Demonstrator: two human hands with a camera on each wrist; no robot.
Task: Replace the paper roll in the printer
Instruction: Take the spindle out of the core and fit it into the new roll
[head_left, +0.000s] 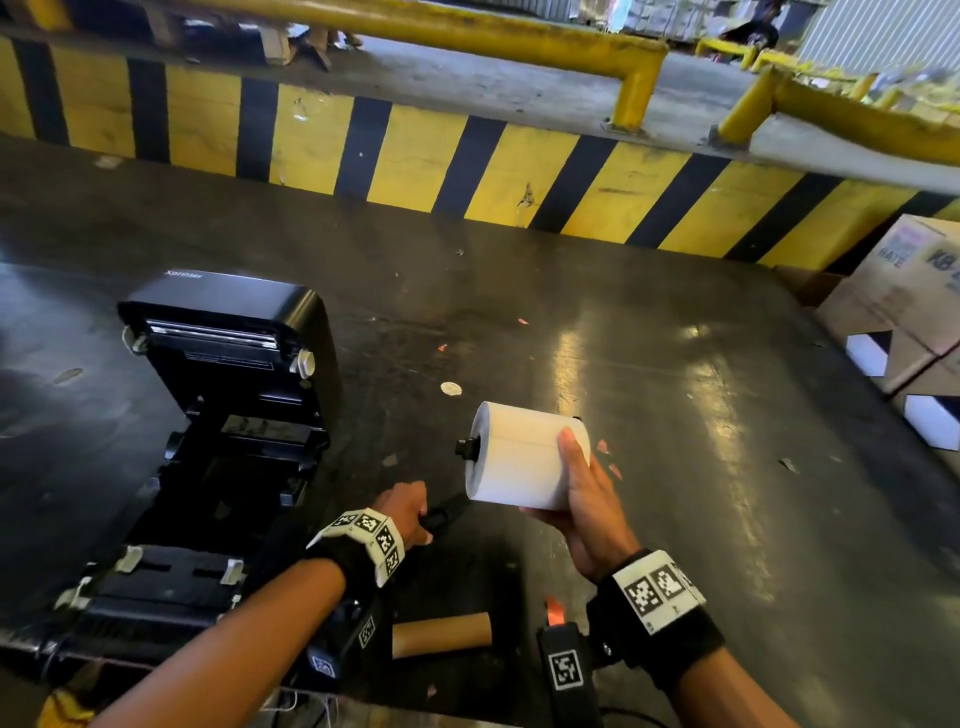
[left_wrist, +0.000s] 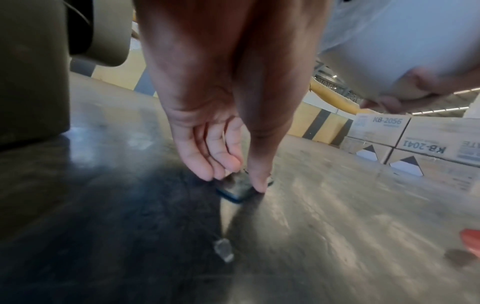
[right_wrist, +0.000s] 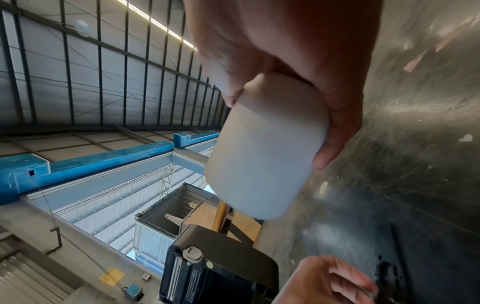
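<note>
The black printer (head_left: 223, 447) stands at the left of the dark table (head_left: 623, 338) with its lid (head_left: 228, 322) raised and its roll bay bare. My right hand (head_left: 582, 499) holds a white paper roll (head_left: 519, 457) above the table; a black spindle end (head_left: 466, 448) sticks out of its left side. The roll (right_wrist: 262, 152) fills the right wrist view. My left hand (head_left: 408, 512) is down on the table right of the printer, its fingertips (left_wrist: 207, 174) pinching a small flat black part (left_wrist: 235, 188) that lies there.
An empty brown cardboard core (head_left: 441, 634) lies near the front edge between my wrists. Cardboard boxes (head_left: 904, 312) are stacked at the right. A yellow-and-black striped barrier (head_left: 467, 161) runs behind the table. Scraps of paper dot the surface.
</note>
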